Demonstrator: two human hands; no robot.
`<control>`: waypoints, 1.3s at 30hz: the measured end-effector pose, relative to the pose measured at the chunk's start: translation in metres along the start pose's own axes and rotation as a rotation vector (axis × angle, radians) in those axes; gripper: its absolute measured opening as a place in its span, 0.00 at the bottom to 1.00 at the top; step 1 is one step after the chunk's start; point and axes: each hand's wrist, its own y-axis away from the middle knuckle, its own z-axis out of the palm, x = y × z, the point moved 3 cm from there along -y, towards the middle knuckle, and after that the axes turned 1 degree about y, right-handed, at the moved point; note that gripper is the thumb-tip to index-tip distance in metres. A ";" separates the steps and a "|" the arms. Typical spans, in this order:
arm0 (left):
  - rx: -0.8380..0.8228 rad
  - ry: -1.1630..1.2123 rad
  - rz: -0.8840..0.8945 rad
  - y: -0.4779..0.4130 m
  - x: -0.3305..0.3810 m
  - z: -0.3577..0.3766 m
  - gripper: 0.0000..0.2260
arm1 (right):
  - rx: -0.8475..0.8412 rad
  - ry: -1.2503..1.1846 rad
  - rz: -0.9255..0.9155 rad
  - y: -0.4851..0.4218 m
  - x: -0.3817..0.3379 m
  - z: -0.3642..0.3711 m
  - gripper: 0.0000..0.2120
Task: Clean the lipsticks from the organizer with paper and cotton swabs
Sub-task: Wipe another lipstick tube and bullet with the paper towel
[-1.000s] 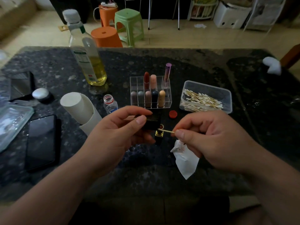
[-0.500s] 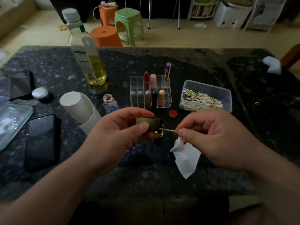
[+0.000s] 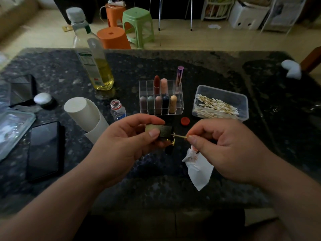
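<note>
My left hand (image 3: 125, 143) grips a dark lipstick tube (image 3: 162, 132) with a gold rim, lying sideways with its open end to the right. My right hand (image 3: 225, 150) pinches a cotton swab (image 3: 179, 136) whose tip is inside the tube's open end. A stained piece of white paper (image 3: 198, 166) hangs under my right hand, tucked in its fingers. Behind the hands, the clear organizer (image 3: 160, 97) holds several lipsticks standing upright. To its right, a clear tub (image 3: 220, 103) holds several cotton swabs.
On the dark stone table (image 3: 156, 188) stand an oil bottle (image 3: 94, 61), a small open bottle (image 3: 118, 110) and its red cap (image 3: 185, 121). A paper roll (image 3: 85, 115), a phone (image 3: 44, 150) and a clear lid (image 3: 12, 127) lie left. Stools stand beyond the table.
My left hand has turned the lipstick tube from upright to sideways. The swab in my right hand stays at the tube's open end. The rest is unchanged.
</note>
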 end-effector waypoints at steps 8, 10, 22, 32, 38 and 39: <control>0.025 -0.058 0.009 0.000 0.003 -0.002 0.07 | -0.165 -0.480 0.106 0.001 0.000 -0.002 0.07; 0.021 -0.057 0.014 0.001 0.005 -0.002 0.07 | -0.132 -0.551 0.111 0.001 0.001 -0.002 0.09; 0.053 -0.112 0.001 0.000 0.001 -0.001 0.06 | -0.045 -0.232 0.138 -0.001 0.000 -0.001 0.09; 0.026 -0.101 0.011 -0.001 0.000 -0.001 0.07 | -0.214 -0.487 0.154 0.002 0.001 -0.001 0.09; 0.017 -0.111 0.003 0.000 0.002 0.002 0.09 | -0.079 -0.456 0.169 -0.001 0.002 -0.001 0.10; 0.017 -0.111 -0.001 0.000 0.002 0.002 0.09 | -0.068 -0.391 0.162 -0.001 0.002 0.000 0.10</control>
